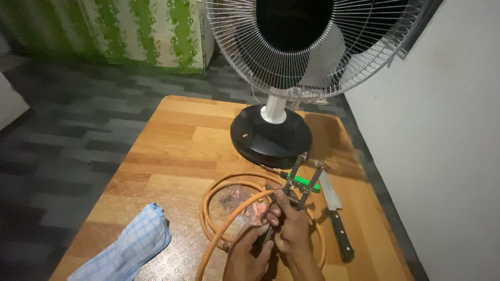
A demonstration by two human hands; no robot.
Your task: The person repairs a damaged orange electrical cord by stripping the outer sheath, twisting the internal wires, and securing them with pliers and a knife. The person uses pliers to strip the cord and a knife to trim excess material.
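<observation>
- Orange cable [229, 221], round, smooth and rubbery, lies in loose loops at the lower centre of the frame; one strand rises from the bottom edge up to the hands.
- Left hand [249, 254] is closed around the cable strand low in the frame, fingers curled over it.
- Right hand [291, 226] grips the cable end between fingertips and thumb, and also holds the metal wire stripper [302, 179], whose two thin steel arms stand apart above the knuckles.
- Small reddish shreds of insulation [255, 211] lie scattered inside the coil, just beside the hands.
- Screwdriver [291, 178] with a bright green handle rests behind the stripper, close to the fan base.
- Kitchen knife [336, 216], flat steel blade and dark riveted handle, lies to the right of the hands, apart from them.
- Blue-and-white checked cloth [130, 244], soft and crumpled, sits at the lower left.
- Desk fan [307, 47] fills the upper centre: white wire grille, white neck, glossy black round base.
- Wooden table [172, 145] has warm plank grain under a clear embossed cover.
- Grey patterned floor, green-and-white curtain at upper left, plain white wall on the right.
</observation>
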